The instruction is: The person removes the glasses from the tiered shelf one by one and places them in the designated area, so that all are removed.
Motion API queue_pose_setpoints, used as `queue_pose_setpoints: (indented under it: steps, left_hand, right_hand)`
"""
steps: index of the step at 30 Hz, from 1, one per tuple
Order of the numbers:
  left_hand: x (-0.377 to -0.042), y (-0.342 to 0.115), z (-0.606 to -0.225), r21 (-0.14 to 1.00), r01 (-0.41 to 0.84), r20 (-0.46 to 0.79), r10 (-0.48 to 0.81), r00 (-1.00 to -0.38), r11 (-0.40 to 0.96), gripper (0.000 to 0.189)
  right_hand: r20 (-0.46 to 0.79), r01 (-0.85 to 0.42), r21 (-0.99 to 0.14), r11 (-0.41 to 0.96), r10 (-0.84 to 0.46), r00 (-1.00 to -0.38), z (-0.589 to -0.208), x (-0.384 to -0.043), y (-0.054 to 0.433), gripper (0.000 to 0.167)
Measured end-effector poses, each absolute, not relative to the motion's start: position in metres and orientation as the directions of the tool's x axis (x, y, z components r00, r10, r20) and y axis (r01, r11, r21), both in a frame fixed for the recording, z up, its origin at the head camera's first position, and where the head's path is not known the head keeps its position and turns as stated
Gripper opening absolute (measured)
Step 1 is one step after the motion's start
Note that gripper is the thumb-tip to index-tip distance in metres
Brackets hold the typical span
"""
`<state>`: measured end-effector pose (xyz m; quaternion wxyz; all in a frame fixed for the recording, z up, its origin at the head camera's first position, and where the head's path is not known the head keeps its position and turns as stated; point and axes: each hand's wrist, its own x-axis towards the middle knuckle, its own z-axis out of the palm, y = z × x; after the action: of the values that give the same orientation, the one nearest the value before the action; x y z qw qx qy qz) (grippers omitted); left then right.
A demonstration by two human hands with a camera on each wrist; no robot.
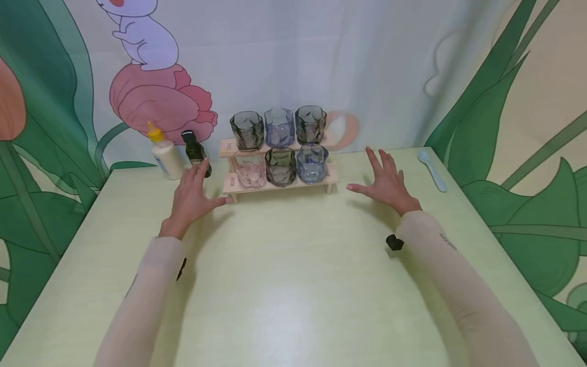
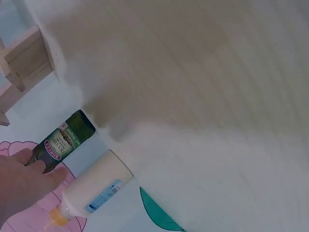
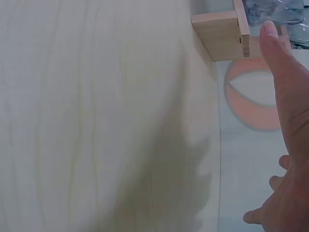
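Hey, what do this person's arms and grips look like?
The left sleeve and right sleeve are long and pale beige, each with a small dark marking, unreadable. A black block sits by the right cuff, a black piece by the left cuff. The left grip and right grip are ungloved.

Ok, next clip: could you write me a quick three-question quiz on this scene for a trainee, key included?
1. How many glasses stand on the two-tier wooden rack?

2. In the head view, which thing lies closest to the right edge of the table?
A) white bottle with a yellow cap
B) pale blue spoon
C) dark bottle

3. True or false: the right hand is holding nothing.

Key:
1. Six, three on each tier.
2. B.
3. True; its fingers are spread, and the head view shows it apart from the glasses.
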<state>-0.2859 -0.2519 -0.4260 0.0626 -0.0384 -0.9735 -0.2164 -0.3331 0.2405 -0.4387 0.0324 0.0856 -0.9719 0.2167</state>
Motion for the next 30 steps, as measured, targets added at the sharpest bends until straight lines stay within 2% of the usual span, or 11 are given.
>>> queue_pose_setpoints:
  steps: [5,9,17,24,30]
  left_hand:
    - [-0.295,-0.245,-0.425,0.585,0.139,0.145,0.065,-0.987,0.799,0.114]
    - [-0.302,-0.237,-0.423,0.648,0.163,0.143,0.092,-0.986,0.744,0.111]
    - [-0.312,-0.229,-0.419,0.639,0.161,0.093,0.132,-0.987,0.752,0.106]
    - [-0.315,-0.227,-0.418,0.628,0.117,0.027,0.130,-0.991,0.769,0.103]
    - [-0.315,-0.228,-0.417,0.618,0.116,0.026,0.127,-0.992,0.778,0.103]
  right_hand:
    - [0.114,-0.197,-0.477,0.857,-0.162,-0.980,-0.430,-0.335,0.242,0.114]
    - [0.128,-0.210,-0.533,0.820,-0.167,-0.978,-0.422,-0.337,0.239,0.113]
    - [0.131,-0.208,-0.616,0.759,-0.162,-0.978,-0.401,-0.348,0.227,0.110]
    - [0.158,-0.237,-0.649,0.723,-0.177,-0.971,-0.387,-0.357,0.215,0.106]
    - [0.197,-0.272,-0.671,0.690,-0.188,-0.962,-0.378,-0.368,0.200,0.102]
